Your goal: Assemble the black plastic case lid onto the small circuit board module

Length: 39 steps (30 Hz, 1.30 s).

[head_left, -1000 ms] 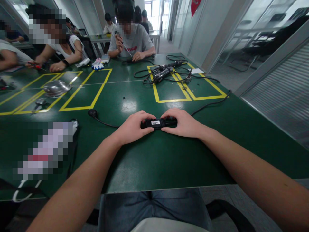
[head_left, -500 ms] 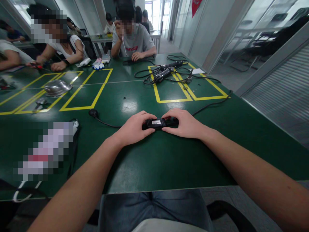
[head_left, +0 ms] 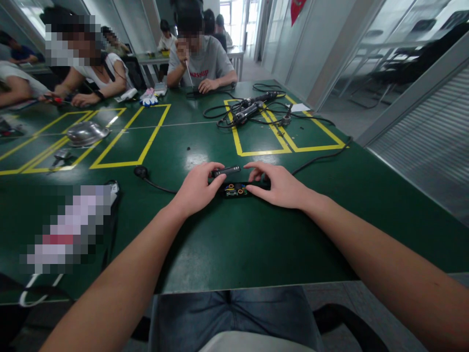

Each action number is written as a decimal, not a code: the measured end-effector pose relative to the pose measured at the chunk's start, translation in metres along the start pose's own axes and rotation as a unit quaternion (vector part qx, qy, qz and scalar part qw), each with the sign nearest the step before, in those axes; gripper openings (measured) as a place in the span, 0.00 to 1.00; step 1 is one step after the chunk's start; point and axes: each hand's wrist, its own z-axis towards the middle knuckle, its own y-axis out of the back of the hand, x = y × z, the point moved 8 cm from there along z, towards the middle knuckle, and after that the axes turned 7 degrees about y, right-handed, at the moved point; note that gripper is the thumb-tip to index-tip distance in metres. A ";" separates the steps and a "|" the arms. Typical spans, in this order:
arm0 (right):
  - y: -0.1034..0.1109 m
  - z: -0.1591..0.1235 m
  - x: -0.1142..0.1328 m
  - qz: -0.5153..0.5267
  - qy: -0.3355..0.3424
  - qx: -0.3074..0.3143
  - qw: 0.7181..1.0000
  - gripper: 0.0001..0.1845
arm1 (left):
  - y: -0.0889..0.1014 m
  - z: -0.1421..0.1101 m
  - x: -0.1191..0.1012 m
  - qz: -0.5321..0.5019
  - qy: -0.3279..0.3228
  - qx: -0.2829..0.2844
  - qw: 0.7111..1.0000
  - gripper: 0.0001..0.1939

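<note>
Centre: left hand (head_left: pixel 200 189) pinches black cover (head_left: pixel 227 170), fingers nearly closed. Right hand (head_left: pixel 280 186), half-open, thumb touching exposed circuit board (head_left: pixel 235 189).

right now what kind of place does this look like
Probably an electronics repair or assembly training workshop: an opened black plastic housing with exposed circuitry, yellow tape rectangles marked on the long green table, and a grey-shirted person working with a tool.

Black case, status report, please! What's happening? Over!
Left hand holding cover. Right hand at open case, insides showing. Plug off to the left.
</note>
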 end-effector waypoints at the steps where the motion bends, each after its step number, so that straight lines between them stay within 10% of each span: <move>1: 0.000 0.000 0.000 0.005 -0.001 0.001 1.000 0.21 | 0.003 0.001 0.004 0.015 0.007 -0.020 1.000 0.16; 6: 0.002 0.000 0.004 0.011 0.022 0.021 0.999 0.08 | 0.005 0.004 0.020 0.035 0.027 -0.040 0.998 0.22; 13: -0.001 0.002 0.008 0.019 0.017 0.040 0.999 0.01 | 0.009 -0.004 -0.010 0.079 -0.056 -0.007 0.995 0.02; 25: -0.003 0.002 0.006 0.024 -0.001 0.048 0.999 0.03 | -0.009 -0.008 -0.009 0.072 -0.021 0.116 0.990 0.03; 39: 0.005 0.002 0.007 0.019 0.008 0.013 1.000 0.06 | 0.007 -0.008 -0.014 0.018 -0.040 0.061 0.997 0.06</move>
